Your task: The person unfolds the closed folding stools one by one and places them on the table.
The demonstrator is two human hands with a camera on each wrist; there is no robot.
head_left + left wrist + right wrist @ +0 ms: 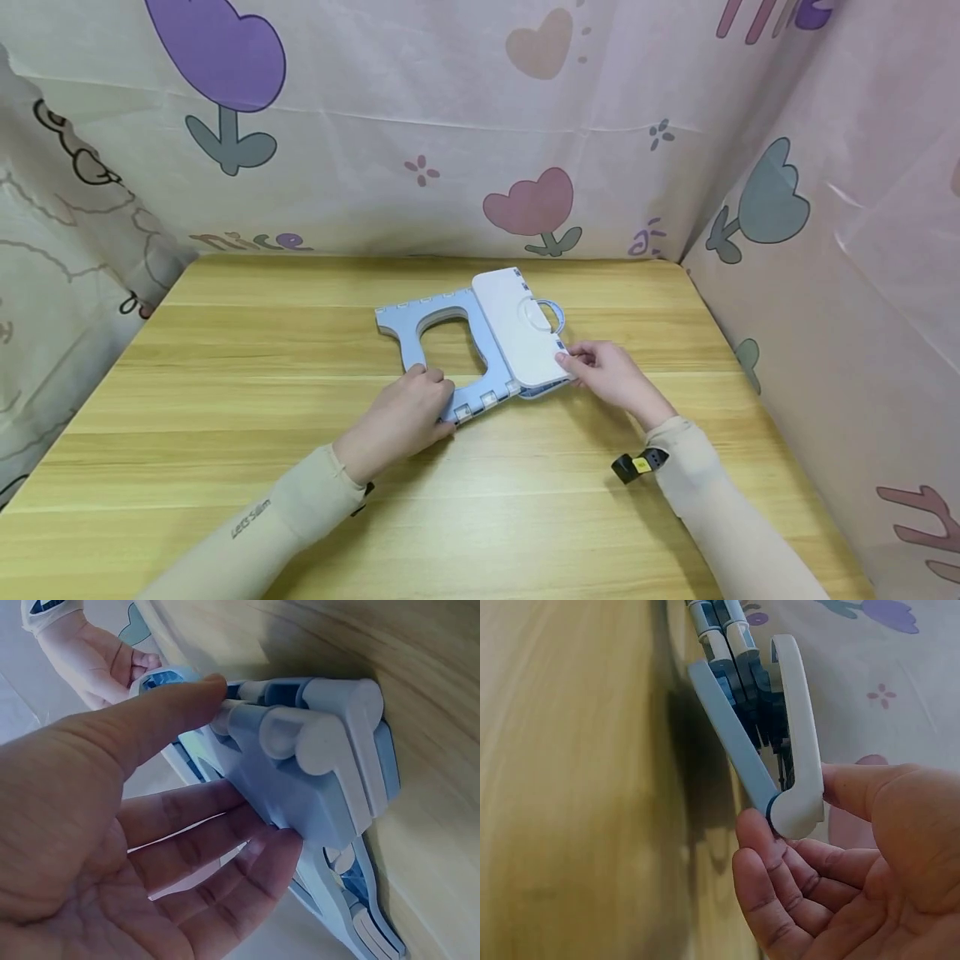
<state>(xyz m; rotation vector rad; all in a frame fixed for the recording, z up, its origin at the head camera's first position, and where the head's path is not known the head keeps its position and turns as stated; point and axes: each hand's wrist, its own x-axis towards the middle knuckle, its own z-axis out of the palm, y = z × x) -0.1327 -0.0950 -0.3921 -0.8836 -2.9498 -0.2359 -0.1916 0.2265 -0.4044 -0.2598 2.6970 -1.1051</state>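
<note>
A folding step stool lies partly folded on the table, with a blue leg frame [497, 354] and a white top panel [510, 321]. My left hand [401, 412] grips the near corner of the leg frame. In the left wrist view, its thumb [172, 712] lies over the hinged edge and the fingers press the side. At the right, my right hand [615, 379] pinches the near outer corner of the top. The right wrist view shows the white half [802, 735] and blue half [735, 739] meeting in a narrow V at the fingertips.
The stool's blue carry handle [557, 317] sticks out at the right of the top. Wood-grain table [247, 375] surrounds the stool. A patterned cloth [360, 192] hangs along the back and sides. A black strap [637, 465] dangles at the right wrist.
</note>
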